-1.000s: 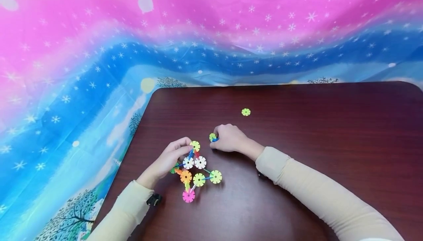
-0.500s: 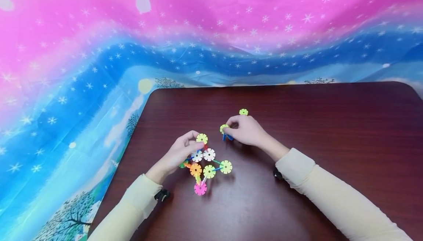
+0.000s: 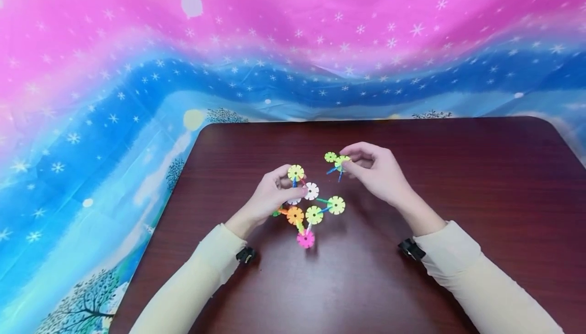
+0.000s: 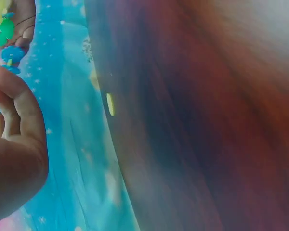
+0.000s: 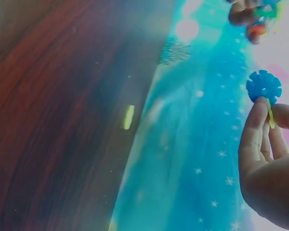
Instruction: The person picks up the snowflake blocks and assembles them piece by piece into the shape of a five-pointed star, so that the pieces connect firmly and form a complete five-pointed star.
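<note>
In the head view my left hand (image 3: 267, 196) grips a linked structure of notched snowflake discs by its upper part, thumb across the white discs. The structure shows yellow-green discs, white discs, an orange disc (image 3: 295, 216) and a pink disc (image 3: 305, 239), joined by discs seen edge-on. To the right, my right hand (image 3: 384, 174) pinches a small piece between thumb and fingers: a yellow-green disc (image 3: 342, 163) with blue discs slotted into it. The right wrist view shows one blue disc (image 5: 264, 87) face-on above the fingertips. Both pieces are apart and raised off the table.
A loose yellow-green disc (image 3: 330, 156) lies on the dark brown table (image 3: 366, 283), just behind the piece in my right hand. Behind and left of the table hangs a pink and blue patterned cloth (image 3: 274, 59).
Both hands have moved right and farther from me, each carrying its piece. My right hand has turned, so its yellow-green disc and blue discs show more fully. The head view has shifted slightly.
</note>
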Action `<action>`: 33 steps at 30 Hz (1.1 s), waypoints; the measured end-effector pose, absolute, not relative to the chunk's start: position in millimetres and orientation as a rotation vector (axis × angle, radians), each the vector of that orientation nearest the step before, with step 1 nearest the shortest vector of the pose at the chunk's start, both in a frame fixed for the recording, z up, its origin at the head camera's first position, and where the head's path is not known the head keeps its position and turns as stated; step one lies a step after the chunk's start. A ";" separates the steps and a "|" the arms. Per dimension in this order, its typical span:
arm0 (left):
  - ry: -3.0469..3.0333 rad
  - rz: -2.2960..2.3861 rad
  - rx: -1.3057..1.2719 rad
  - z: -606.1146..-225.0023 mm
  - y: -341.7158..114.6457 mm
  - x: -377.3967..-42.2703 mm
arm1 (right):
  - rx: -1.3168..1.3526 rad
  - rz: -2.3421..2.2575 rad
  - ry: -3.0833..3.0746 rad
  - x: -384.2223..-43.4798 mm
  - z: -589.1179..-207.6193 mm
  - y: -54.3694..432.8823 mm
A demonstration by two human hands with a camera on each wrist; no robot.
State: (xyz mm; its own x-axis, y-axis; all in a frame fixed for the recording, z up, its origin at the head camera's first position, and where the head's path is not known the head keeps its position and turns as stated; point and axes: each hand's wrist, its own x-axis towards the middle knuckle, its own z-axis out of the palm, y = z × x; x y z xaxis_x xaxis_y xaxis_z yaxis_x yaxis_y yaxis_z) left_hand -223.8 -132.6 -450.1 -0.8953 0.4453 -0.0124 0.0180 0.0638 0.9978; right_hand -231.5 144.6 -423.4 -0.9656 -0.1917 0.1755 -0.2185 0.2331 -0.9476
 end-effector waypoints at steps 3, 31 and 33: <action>1.976 1.972 0.440 -449.0 -118.7 -228.5 | 0.353 1.990 -2.352 -223.2 -419.1 148.7; 1.829 2.137 0.261 -438.1 -74.1 -227.8 | 0.268 1.926 -2.325 -204.2 -420.7 155.2; 1.809 2.137 0.248 -438.8 -74.1 -227.5 | 0.275 1.912 -2.350 -204.3 -421.7 155.2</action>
State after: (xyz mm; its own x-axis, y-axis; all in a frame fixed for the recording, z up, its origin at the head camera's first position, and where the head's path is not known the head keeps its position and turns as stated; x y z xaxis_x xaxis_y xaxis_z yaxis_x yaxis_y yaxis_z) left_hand -227.5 -74.1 -438.8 -0.9306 0.3575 -0.0784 -0.1364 -0.1399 0.9807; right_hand -204.3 155.2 -421.7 -0.9787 -0.0769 0.1902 -0.2019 0.1953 -0.9597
